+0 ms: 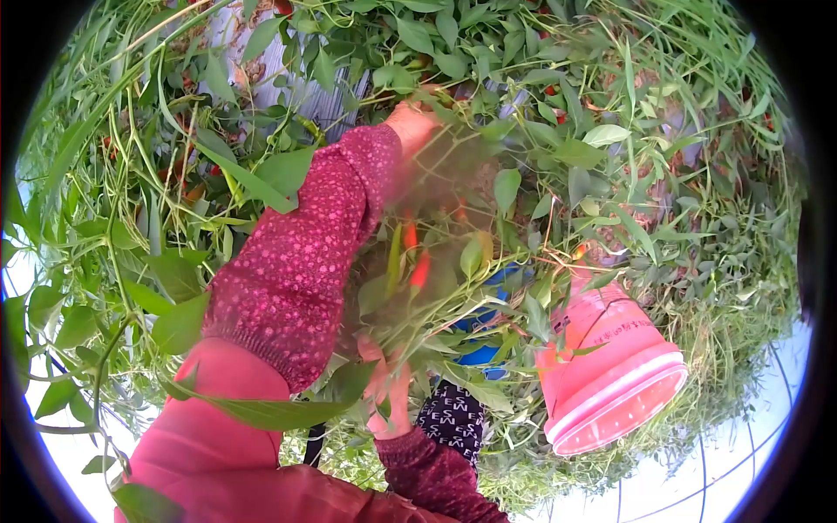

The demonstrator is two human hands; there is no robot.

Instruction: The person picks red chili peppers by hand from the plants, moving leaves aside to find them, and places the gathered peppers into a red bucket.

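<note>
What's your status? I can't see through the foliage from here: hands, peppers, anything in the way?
Left hand reaching deep into pepper plant. Right hand low among leaves, grip unclear. Red peppers hanging between the hands. Pink bucket beside, foliage crowding view.

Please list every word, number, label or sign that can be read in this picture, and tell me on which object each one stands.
Pink bucket: a short line of small dark print on its side wall, too small and blurred to read.
Dark patterned cloth under the leaves: a repeated white motif, perhaps letters, too blurred to read.
No other text shows, neither on the sleeves nor near the left hand or the right hand.
</note>
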